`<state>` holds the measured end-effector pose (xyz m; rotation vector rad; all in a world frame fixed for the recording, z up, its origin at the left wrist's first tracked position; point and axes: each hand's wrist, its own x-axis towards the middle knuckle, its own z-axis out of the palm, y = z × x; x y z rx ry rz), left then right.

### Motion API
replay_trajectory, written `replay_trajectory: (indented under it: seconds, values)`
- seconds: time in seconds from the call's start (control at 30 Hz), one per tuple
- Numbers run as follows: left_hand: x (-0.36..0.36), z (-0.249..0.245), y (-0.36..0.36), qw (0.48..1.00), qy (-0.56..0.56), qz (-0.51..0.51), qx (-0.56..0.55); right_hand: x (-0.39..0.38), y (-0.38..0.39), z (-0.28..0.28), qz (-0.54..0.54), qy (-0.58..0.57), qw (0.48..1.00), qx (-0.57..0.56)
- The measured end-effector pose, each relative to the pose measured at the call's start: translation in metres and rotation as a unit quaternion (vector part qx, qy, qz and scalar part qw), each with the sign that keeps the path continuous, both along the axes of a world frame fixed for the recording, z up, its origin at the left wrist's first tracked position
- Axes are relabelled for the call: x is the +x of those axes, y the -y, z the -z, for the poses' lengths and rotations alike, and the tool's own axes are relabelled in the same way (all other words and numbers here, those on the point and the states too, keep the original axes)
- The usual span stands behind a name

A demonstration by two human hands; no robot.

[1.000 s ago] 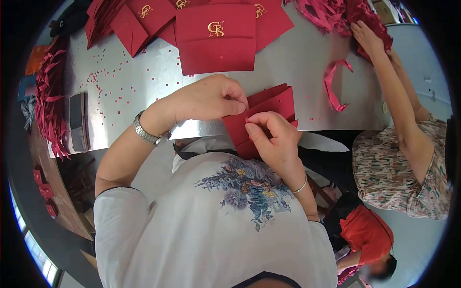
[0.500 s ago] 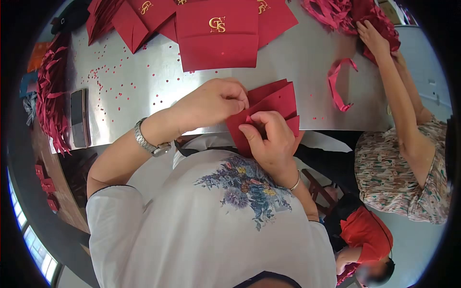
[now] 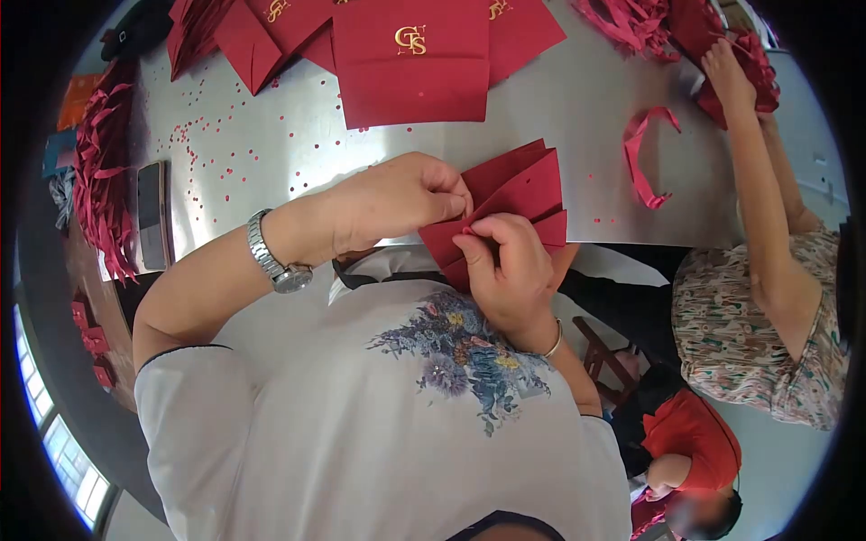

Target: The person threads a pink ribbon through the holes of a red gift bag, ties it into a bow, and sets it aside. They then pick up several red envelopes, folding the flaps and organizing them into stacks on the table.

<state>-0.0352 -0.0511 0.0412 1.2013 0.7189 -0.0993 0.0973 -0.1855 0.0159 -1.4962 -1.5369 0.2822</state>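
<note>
A red paper gift bag (image 3: 528,185) is tilted at the table's near edge, between my two hands. My left hand (image 3: 417,191), with a watch on its wrist, is closed with thumb and fingers pinched at the bag's upper left edge. Whatever lies inside that pinch is hidden. My right hand (image 3: 510,257) grips the bag's near side. Between its thumb and forefinger shows a small bit of red ribbon (image 3: 466,231). Beyond my hands lies a red bag (image 3: 415,77) with gold lettering.
More red bags (image 3: 248,45) lie at the back. Bundles of ribbon (image 3: 101,171) hang at the left, beside a phone (image 3: 153,216). A loose ribbon (image 3: 639,162) and red paper dots lie on the metal table (image 3: 577,108). A co-worker's hand (image 3: 729,77) handles red material at the right.
My left hand has shifted slightly right along the bag's edge, its elbow moving outward. The co-worker's hands and the red material have moved right. My right hand keeps its grip.
</note>
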Motion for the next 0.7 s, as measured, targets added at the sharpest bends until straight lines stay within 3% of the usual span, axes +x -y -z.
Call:
replay_trajectory:
  seconds: [0.23,0.3,0.43,0.5,0.7]
  values:
    - [0.0,0.002,0.01,0.998,0.028,-0.06,0.014,-0.002,-0.001,-0.003,0.038,0.009,0.999,-0.014]
    - [0.002,-0.005,0.011,0.995,-0.048,-0.045,0.076,0.0,-0.002,0.001,0.019,0.034,0.999,0.012]
    - [0.002,-0.017,0.006,0.989,-0.089,0.0,0.121,0.0,-0.002,0.002,-0.001,0.031,0.999,0.007]
    - [-0.005,0.001,0.002,0.996,0.016,0.011,0.086,0.0,-0.002,0.0,0.007,0.013,1.0,-0.011]
    - [-0.005,0.001,-0.009,0.995,0.016,0.053,0.084,0.0,-0.005,0.003,-0.001,-0.02,1.0,-0.024]
